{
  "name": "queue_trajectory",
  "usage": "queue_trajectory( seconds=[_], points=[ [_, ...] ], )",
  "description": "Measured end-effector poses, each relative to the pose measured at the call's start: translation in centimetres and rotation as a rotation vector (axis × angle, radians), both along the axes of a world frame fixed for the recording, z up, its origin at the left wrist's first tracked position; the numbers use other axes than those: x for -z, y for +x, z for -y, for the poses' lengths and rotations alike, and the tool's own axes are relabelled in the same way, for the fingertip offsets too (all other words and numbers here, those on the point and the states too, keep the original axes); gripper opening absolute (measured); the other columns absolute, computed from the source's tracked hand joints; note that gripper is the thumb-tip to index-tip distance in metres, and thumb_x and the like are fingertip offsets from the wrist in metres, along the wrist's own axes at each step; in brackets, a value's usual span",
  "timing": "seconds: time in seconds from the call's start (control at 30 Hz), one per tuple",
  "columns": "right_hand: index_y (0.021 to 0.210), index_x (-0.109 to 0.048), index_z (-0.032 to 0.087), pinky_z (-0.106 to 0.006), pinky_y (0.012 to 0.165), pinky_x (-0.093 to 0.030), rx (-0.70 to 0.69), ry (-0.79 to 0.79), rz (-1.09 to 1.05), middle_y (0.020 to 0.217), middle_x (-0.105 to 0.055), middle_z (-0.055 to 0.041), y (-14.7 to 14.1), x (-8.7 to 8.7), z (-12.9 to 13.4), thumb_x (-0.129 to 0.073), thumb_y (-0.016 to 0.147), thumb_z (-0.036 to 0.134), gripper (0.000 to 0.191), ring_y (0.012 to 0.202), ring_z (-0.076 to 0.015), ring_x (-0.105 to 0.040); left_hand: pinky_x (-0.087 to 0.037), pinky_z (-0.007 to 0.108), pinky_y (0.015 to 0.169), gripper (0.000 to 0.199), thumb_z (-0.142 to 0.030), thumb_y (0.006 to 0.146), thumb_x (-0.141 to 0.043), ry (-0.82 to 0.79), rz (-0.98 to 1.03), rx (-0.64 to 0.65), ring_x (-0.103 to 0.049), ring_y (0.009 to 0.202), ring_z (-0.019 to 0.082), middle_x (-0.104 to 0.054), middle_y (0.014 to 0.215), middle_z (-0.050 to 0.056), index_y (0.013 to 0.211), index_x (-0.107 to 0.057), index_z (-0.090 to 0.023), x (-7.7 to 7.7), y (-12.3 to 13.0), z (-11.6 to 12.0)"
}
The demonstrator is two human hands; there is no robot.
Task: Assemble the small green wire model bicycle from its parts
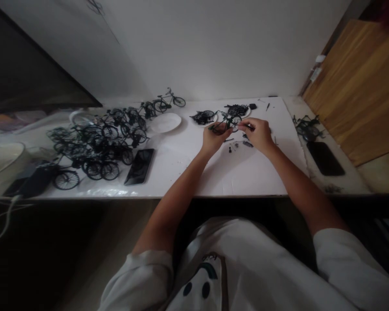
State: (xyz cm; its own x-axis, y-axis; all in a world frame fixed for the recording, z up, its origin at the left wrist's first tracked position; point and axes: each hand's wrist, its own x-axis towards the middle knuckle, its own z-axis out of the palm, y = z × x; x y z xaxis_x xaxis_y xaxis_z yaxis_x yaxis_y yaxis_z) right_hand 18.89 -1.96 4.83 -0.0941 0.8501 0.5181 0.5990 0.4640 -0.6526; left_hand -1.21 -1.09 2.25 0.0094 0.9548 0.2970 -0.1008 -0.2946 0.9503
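A small dark model bicycle (pixel 235 123), its spoked wheel facing me, is held above the white board. My left hand (pixel 213 139) is closed around its frame from the left. At the right of that wheel my right hand (pixel 257 133) is pinched, with a small dark piece at the fingertips that is too small to make out. Behind the hands lie two white plates heaped with dark parts, one with wheels (pixel 203 117) and one farther right (pixel 236 109). Small loose parts (pixel 247 144) are scattered on the board just below the hands.
Many model bicycles (pixel 97 144) crowd the left side. An empty white plate (pixel 166 122) and a phone (pixel 140 166) lie beside them. On the right are another dark model (pixel 307 128), a second black phone (pixel 325 158) and a wooden panel (pixel 359 95).
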Motion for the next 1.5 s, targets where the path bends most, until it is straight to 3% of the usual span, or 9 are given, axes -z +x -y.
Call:
queue_trajectory(
  seconds=[0.37, 0.57, 0.8, 0.97, 1.2, 1.5],
  points=[
    [0.11, -0.088, 0.022, -0.043, 0.097, -0.062, 0.046, 0.033, 0.056, 0.115, -0.087, -0.011, 0.1, 0.2, 0.2, -0.079, 0.099, 0.036, 0.02, 0.103, -0.0291, -0.08, -0.064, 0.035, 0.081, 0.036, -0.04, 0.071, -0.1, 0.024, 0.011, 0.016, -0.076, 0.081, 0.019, -0.083, 0.091, 0.009, 0.089, -0.078, -0.017, 0.4, -0.1, -0.3],
    [0.105, -0.088, 0.021, -0.04, 0.095, -0.061, 0.043, 0.048, 0.043, 0.109, -0.088, -0.0111, 0.1, 0.3, 0.2, -0.081, 0.098, 0.034, 0.017, 0.101, -0.0283, -0.081, -0.064, 0.036, 0.082, 0.034, -0.035, 0.072, -0.101, 0.002, 0.008, 0.006, -0.076, 0.081, 0.019, -0.082, 0.091, 0.011, 0.088, -0.077, -0.016, 0.3, 0.0, -0.2],
    [0.097, -0.088, 0.023, -0.042, 0.093, -0.062, 0.026, 0.1, 0.033, 0.101, -0.088, -0.0091, 0.2, 0.8, -0.1, -0.083, 0.098, 0.044, 0.022, 0.094, -0.0279, -0.081, -0.066, 0.034, 0.076, 0.045, -0.048, 0.069, -0.103, 0.099, -0.005, 0.018, -0.076, 0.077, 0.019, -0.082, 0.088, 0.01, 0.09, -0.077, -0.016, 1.1, -0.1, -0.8],
    [0.092, -0.088, 0.024, -0.042, 0.091, -0.063, 0.017, 0.15, 0.0, 0.096, -0.088, -0.0083, 0.2, 0.9, -0.4, -0.089, 0.093, 0.041, 0.017, 0.09, -0.0277, -0.081, -0.065, 0.03, 0.071, 0.05, -0.053, 0.069, -0.102, 0.14, -0.012, 0.012, -0.076, 0.073, 0.017, -0.082, 0.085, 0.01, 0.093, -0.078, -0.015, 1.8, -0.1, -1.2],
    [0.092, -0.089, 0.024, -0.046, 0.091, -0.065, 0.012, 0.127, -0.015, 0.097, -0.088, -0.0084, 0.1, 1.0, -0.4, -0.087, 0.094, 0.051, 0.027, 0.091, -0.0291, -0.082, -0.066, 0.03, 0.071, 0.045, -0.047, 0.073, -0.101, 0.176, -0.067, -0.023, -0.076, 0.074, 0.017, -0.082, 0.086, 0.011, 0.095, -0.078, -0.014, 1.6, -0.2, -0.8],
    [0.09, -0.088, 0.024, -0.047, 0.09, -0.064, 0.002, 0.094, 0.007, 0.097, -0.088, -0.0102, 0.2, 0.8, -0.4, -0.086, 0.095, 0.05, 0.026, 0.092, -0.0305, -0.082, -0.065, 0.03, 0.072, 0.035, -0.039, 0.077, -0.097, 0.183, -0.107, -0.027, -0.076, 0.075, 0.018, -0.082, 0.086, 0.01, 0.091, -0.076, -0.015, 1.1, -0.3, -0.4]
  ],
)
